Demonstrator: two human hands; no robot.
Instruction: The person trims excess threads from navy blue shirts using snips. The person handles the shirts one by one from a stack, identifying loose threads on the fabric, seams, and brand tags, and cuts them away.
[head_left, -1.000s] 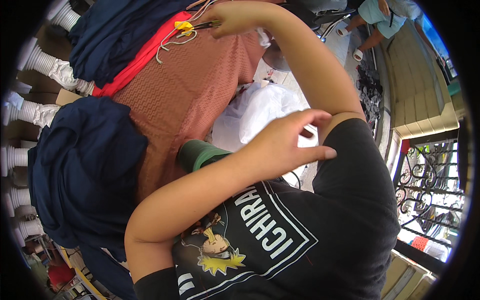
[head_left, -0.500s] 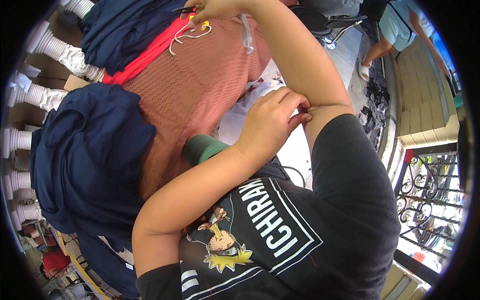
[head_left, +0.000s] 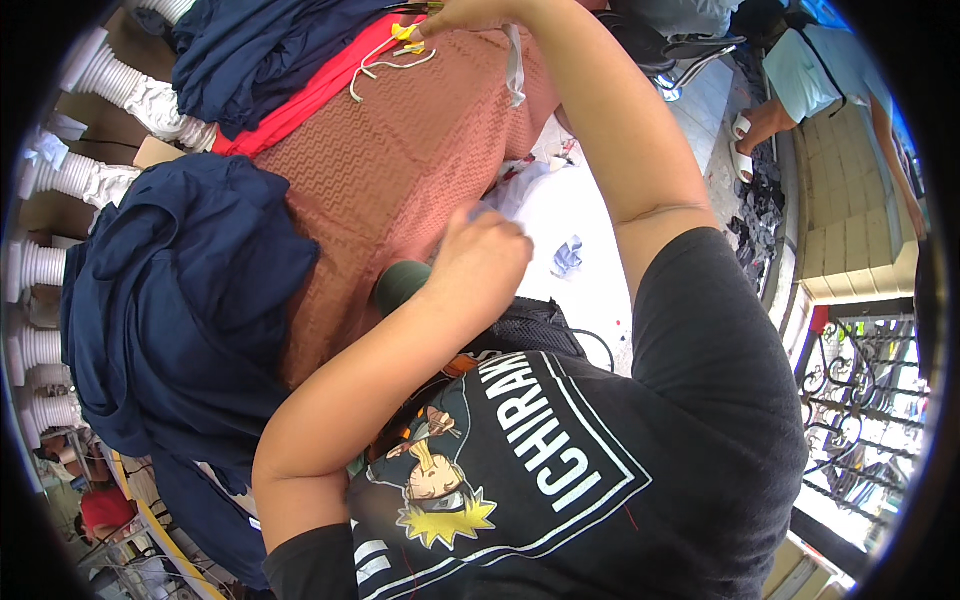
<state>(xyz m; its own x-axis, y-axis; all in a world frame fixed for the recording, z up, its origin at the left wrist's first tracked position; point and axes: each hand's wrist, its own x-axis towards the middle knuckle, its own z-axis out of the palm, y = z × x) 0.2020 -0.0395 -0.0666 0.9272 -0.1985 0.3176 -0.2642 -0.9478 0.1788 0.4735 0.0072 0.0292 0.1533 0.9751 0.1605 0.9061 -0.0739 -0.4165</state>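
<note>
My left hand (head_left: 487, 262) is curled into a fist over the edge of a brown patterned cloth (head_left: 380, 160), in front of my chest. Whatever it may hold is hidden; a small bluish blur shows by its knuckles. My right arm reaches up to the far edge, where my right hand (head_left: 450, 18) is partly cut off. A slim dark tool with a brass-coloured part, perhaps thread snips (head_left: 415, 8), sticks out of its fingers. Just below those fingers lie a yellow piece (head_left: 405, 33) and a white cord (head_left: 385, 66), beside a red garment (head_left: 320, 85).
Navy cloth (head_left: 190, 290) is heaped at the left, with more navy cloth (head_left: 270, 60) at the far left. White ribbed columns (head_left: 60, 175) line the left side. A crumpled scrap (head_left: 568, 256) lies on a white surface. A person's legs (head_left: 765, 125) stand at the upper right.
My left hand has left my right inner elbow and moved left and down, toward the brown cloth. The bluish scrap on the white surface has come into sight. My right hand stays by the cord.
</note>
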